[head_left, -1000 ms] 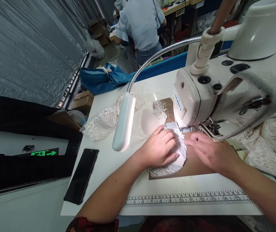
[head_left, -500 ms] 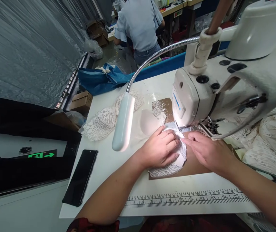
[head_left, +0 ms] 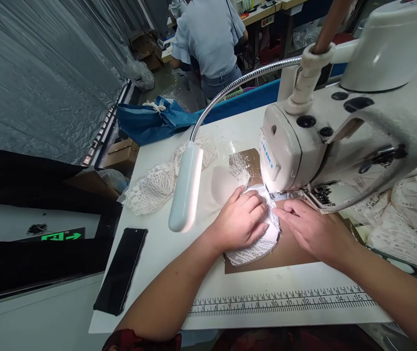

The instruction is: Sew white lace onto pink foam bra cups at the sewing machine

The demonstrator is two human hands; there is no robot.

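Note:
A white lace-covered bra cup (head_left: 254,249) lies under the sewing machine's head (head_left: 279,151), its upper edge close to the presser foot. My left hand (head_left: 241,217) rests palm down across the cup, fingers laid out over its surface. At the cup's right edge, my right hand (head_left: 309,226) has its fingers curled in, with thumb and forefinger at the lace border. The needle and the exact point of stitching are hidden by the machine head and too small to make out.
A gooseneck lamp (head_left: 186,187) arches over the left side. Beyond it are lace cups (head_left: 150,189) and a plain cup (head_left: 225,184). A phone (head_left: 121,270) lies left; more lace pieces (head_left: 409,224) are piled right. A person (head_left: 210,41) sits ahead.
The lace cup has turned slightly and shifted a little up and left under the machine. My left hand has moved slightly left with it; my right hand stays almost in place.

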